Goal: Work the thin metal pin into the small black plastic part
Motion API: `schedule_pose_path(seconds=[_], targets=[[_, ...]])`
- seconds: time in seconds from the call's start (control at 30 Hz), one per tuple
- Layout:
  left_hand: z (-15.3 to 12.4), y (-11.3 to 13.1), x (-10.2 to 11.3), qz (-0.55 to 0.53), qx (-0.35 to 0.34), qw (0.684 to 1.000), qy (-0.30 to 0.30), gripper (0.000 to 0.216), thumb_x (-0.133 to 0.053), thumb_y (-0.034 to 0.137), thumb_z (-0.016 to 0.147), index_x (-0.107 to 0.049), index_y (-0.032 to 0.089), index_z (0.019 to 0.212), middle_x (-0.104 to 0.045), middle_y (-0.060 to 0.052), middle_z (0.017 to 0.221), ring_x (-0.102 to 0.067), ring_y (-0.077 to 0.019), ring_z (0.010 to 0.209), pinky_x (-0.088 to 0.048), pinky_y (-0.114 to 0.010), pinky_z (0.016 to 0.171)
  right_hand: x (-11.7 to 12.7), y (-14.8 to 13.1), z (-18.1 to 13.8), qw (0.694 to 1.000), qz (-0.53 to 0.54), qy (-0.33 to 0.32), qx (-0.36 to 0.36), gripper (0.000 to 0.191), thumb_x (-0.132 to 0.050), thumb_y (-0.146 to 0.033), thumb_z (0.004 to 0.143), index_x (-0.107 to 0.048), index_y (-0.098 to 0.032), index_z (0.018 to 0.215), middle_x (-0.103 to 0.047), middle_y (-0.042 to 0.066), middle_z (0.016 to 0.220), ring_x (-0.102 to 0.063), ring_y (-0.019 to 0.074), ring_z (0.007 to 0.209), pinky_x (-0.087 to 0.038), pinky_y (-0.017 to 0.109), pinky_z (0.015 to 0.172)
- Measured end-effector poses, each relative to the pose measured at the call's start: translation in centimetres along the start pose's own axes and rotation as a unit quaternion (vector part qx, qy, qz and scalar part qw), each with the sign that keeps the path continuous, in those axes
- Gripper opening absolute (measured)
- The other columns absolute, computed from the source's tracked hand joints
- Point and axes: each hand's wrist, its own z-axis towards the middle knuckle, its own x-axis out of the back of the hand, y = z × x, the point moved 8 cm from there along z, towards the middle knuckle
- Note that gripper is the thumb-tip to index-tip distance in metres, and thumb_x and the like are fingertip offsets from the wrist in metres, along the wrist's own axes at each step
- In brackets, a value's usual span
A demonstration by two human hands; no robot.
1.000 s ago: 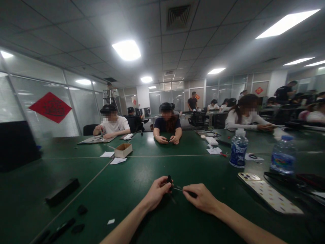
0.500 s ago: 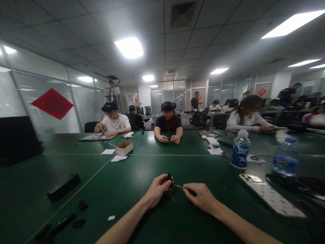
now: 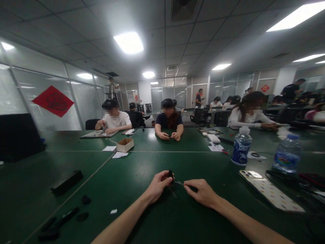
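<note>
Over the green table [image 3: 132, 176], my left hand [image 3: 157, 185] is closed around a small black part [image 3: 170, 176] pinched at its fingertips. Just to its right, my right hand [image 3: 201, 192] is closed on a thin screwdriver [image 3: 185, 184]; its metal tip points left and meets the black part. Both forearms reach in from the bottom edge. The part is too small to make out in detail.
A phone in a patterned case [image 3: 269, 195] and two water bottles [image 3: 241, 146] [image 3: 287, 153] are at the right, with black cables beside them. Black pieces [image 3: 66, 183] lie at the left. A cardboard box [image 3: 124, 145] sits mid-table. Other people sit across the table.
The view has tilted slightly, shifting things in frame. My hands keep the same grip on the black part and the screwdriver.
</note>
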Motion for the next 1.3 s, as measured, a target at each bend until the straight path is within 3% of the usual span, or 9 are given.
schedule_pose_path(seconds=[0.57, 0.83, 1.3], targets=[[0.1, -0.7, 0.1, -0.019, 0.022, 1.000, 0.007, 0.030, -0.063, 0.033, 0.076, -0.062, 0.015, 0.100, -0.059, -0.006, 0.094, -0.053, -0.0165, 0.085, -0.040, -0.029, 0.078, 0.1, 0.4, 0.1, 0.999, -0.007, 0.013, -0.034, 0.027, -0.042, -0.028, 0.089, -0.066, -0.018, 0.094, -0.068, 0.004, 0.084, -0.063, 0.0154, 0.072, -0.050, 0.026, 0.068], [0.4, -1.6, 0.9, -0.089, 0.034, 0.994, 0.058, 0.032, -0.069, 0.032, 0.071, -0.062, 0.015, 0.097, -0.058, -0.005, 0.094, -0.054, -0.0168, 0.087, -0.041, -0.031, 0.083, 0.2, 0.4, -0.1, 0.999, -0.005, 0.035, -0.019, 0.025, -0.044, -0.029, 0.088, -0.066, -0.019, 0.093, -0.069, 0.003, 0.083, -0.064, 0.0156, 0.072, -0.050, 0.026, 0.068], [0.3, -0.7, 0.2, -0.046, 0.012, 0.999, 0.020, 0.028, -0.064, 0.034, 0.075, -0.059, 0.014, 0.095, -0.059, -0.005, 0.091, -0.055, -0.0163, 0.084, -0.043, -0.030, 0.079, 0.0, 0.1, 0.0, 1.000, 0.004, 0.004, -0.021, 0.028, -0.041, -0.033, 0.092, -0.064, -0.018, 0.099, -0.068, 0.006, 0.091, -0.063, 0.0170, 0.079, -0.050, 0.028, 0.073]])
